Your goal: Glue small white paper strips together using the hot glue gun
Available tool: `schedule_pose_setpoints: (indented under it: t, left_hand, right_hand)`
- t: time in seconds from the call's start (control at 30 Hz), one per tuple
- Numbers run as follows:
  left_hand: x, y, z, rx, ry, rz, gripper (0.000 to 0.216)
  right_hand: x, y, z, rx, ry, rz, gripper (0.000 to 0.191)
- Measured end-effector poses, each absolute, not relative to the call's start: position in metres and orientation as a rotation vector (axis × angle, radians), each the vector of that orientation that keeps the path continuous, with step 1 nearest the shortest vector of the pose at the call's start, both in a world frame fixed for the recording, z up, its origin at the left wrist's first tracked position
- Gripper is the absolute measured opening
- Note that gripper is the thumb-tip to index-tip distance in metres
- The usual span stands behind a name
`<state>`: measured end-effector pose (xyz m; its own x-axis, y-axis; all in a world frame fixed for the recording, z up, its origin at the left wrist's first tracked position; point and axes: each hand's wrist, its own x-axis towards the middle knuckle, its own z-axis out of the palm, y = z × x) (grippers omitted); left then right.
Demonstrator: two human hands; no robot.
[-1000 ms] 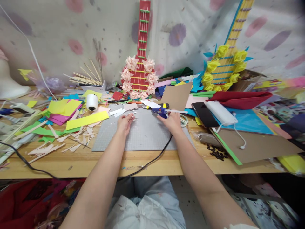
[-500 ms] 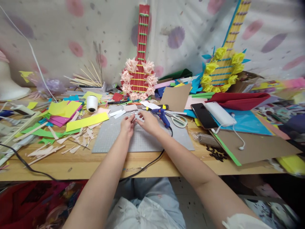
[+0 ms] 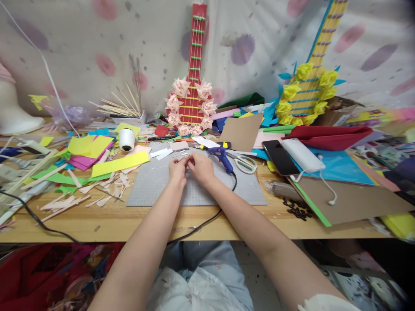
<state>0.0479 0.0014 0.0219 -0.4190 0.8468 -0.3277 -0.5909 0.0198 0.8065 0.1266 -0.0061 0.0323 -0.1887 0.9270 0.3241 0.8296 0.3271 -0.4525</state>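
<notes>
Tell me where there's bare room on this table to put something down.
Bare: the near left of the mat, between the scraps and the cord; and the front strip of the table. Crowded: coloured paper left, glue gun and scissors by the right hand, phone and cardboard right.

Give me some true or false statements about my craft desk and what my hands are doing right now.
1. The left hand and right hand meet, fingertips together, over the grey cutting mat. True.
2. The right hand grips the blue glue gun. False: the gun lies just right of that hand, not gripped.
3. The red paper guitar carries yellow flowers. False: its flowers are pink; the yellow ones are on the yellow guitar.
4. The white thread spool stands left of the mat. True.
5. The scissors lie left of both hands. False: they lie right of the glue gun.
</notes>
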Motion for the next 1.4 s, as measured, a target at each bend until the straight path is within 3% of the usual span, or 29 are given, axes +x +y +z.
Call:
schedule_pose_setpoints:
  t: [0.13,0.33,0.47,0.73,1.1,1.4]
  left_hand:
    - [0.045,0.001,0.023,0.473,1.258,1.648,0.04]
    - [0.026,0.002,0.019,0.625,1.49,1.692,0.034]
    - [0.019,-0.002,0.011,0.825,1.494,1.593,0.026]
    - [0.018,-0.006,0.009,1.024,1.289,1.421,0.027]
    - [0.022,-0.005,0.008,0.908,1.382,1.506,0.023]
    - [0.023,-0.005,0.006,0.942,1.376,1.518,0.024]
  right_hand:
    - [0.131,-0.002,0.025,-1.464,-1.929,0.52,0.016]
    - [0.135,0.004,0.02,-1.243,-1.469,1.325,0.014]
    - [0.137,0.004,0.021,-1.16,-1.297,1.542,0.011]
    - [0.137,0.002,0.019,-1.083,-1.304,1.645,0.014]
    - [0.131,-0.003,0.018,-1.135,-1.343,1.631,0.01]
    - [0.131,-0.001,0.014,-1.156,-1.414,1.424,0.015]
